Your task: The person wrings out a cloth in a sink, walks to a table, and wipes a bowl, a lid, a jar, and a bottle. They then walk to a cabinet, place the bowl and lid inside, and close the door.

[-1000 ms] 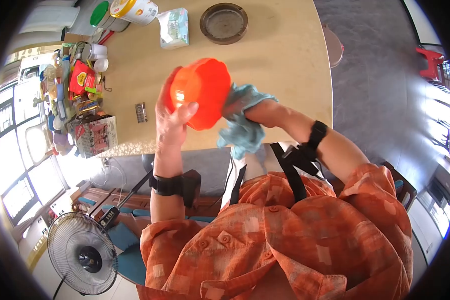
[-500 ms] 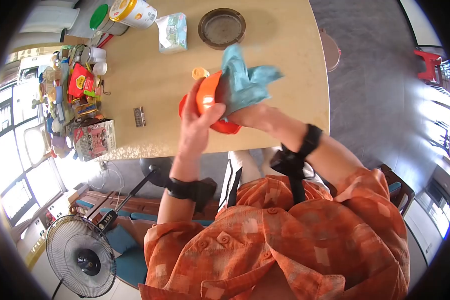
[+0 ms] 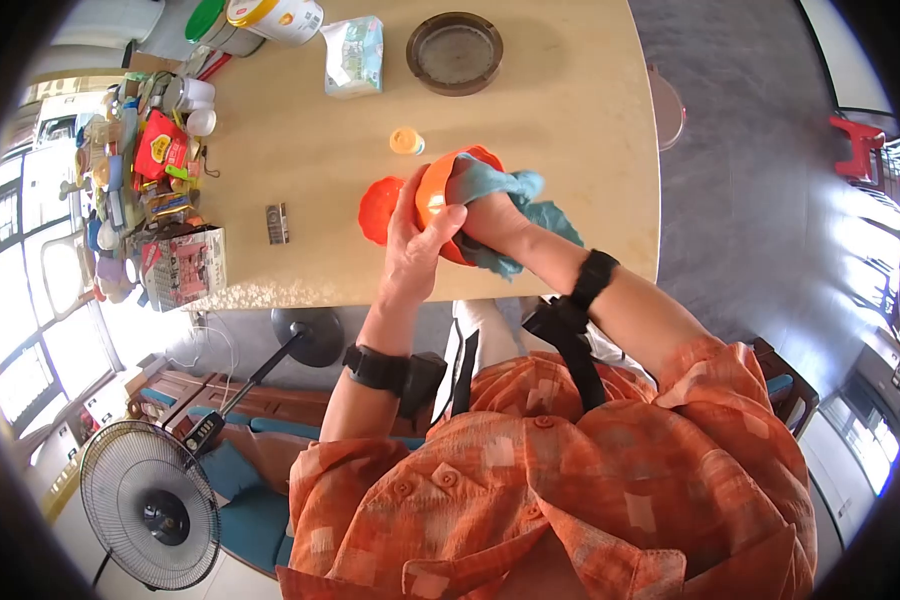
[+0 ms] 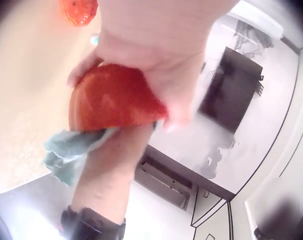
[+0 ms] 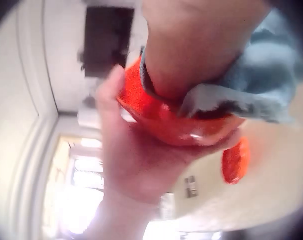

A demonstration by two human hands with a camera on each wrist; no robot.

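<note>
My left hand [image 3: 415, 245] grips an orange, scalloped bowl [image 3: 433, 193] by its outside, thumb near the rim. The bowl is tilted, its opening toward the right, held over the table. Into that opening reaches my right hand [image 3: 494, 218] with a teal cloth [image 3: 555, 222]; part of the cloth hangs out past the rim. The right fingers are hidden by bowl and cloth. In the right wrist view, the cloth [image 5: 226, 100] lies bunched around that hand inside the rim. A second orange-red scalloped dish [image 3: 378, 210] rests on the table just left of the bowl.
On the table [image 3: 300, 150] stand a small yellow-topped tub [image 3: 406, 141], a tissue pack [image 3: 354, 58] and a brown round ashtray [image 3: 455, 54]. A small dark packet [image 3: 276, 224] lies to the left. Mixed goods and a patterned box [image 3: 185, 270] crowd the left edge. A fan [image 3: 150, 505] stands lower left.
The bowl has moved right and turned its opening toward the right hand. The cloth, flared up half a second ago, is now pushed inside. The tub and second dish have come into sight.
</note>
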